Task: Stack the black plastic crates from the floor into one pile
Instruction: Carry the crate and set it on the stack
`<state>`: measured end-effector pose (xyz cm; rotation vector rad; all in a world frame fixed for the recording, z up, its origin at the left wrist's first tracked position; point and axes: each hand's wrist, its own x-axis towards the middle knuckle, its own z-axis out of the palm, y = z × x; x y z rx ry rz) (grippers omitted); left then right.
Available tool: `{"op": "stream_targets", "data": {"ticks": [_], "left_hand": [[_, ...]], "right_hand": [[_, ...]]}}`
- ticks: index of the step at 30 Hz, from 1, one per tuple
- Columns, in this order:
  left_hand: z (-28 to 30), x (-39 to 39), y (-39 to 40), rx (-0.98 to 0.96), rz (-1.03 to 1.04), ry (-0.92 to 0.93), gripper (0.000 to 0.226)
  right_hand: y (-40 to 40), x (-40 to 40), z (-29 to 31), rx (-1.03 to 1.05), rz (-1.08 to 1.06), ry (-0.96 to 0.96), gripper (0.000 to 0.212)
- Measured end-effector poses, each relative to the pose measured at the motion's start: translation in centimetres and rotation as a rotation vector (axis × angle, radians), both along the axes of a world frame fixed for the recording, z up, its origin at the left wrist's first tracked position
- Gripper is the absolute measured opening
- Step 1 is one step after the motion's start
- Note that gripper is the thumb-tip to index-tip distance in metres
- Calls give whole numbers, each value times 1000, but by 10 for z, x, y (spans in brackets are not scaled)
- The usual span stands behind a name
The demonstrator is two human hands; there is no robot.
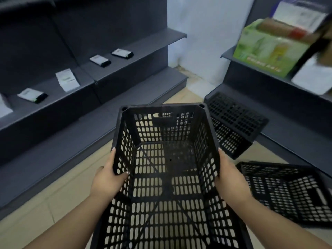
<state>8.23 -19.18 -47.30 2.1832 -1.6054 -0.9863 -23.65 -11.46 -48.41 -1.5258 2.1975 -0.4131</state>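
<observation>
I hold a black perforated plastic crate (165,159) in front of me, its open top facing me and tilted. My left hand (106,178) grips its left rim, thumb hooked inside. My right hand (228,178) grips its right rim. Its bottom seems to overlap a crate (161,223) below it, though whether they are nested I cannot tell. A second loose crate (235,121) lies overturned and tilted against the right shelf base. Another crate (291,193) lies on its side on the floor at the right.
Dark shelving (89,90) runs along the left with small packets (99,60) and a paper slip (67,79). Right shelving (269,72) carries a green carton (265,49) and white boxes. Beige tile floor (36,209) lies between them; a white wall stands behind.
</observation>
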Motion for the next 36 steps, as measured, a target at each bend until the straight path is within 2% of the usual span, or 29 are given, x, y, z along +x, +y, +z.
{"op": "stream_targets", "data": {"ticks": [7, 12, 20, 23, 27, 36], "left_hand": [[46, -84, -31, -80, -173, 94, 91], [73, -155, -63, -125, -355, 51, 85], [77, -293, -150, -61, -617, 130, 91], [74, -350, -172, -79, -757, 103, 92], [78, -424, -179, -109, -941, 87, 88], [69, -572, -136, -52, -1234, 102, 87]], "right_hand": [[22, -64, 64, 33, -200, 53, 84], [28, -109, 87, 30, -352, 65, 82], [22, -185, 96, 68, -658, 106, 83], [27, -207, 95, 41, -799, 72, 81], [45, -226, 90, -32, -981, 45, 79], [106, -273, 81, -19, -1301, 22, 77]]}}
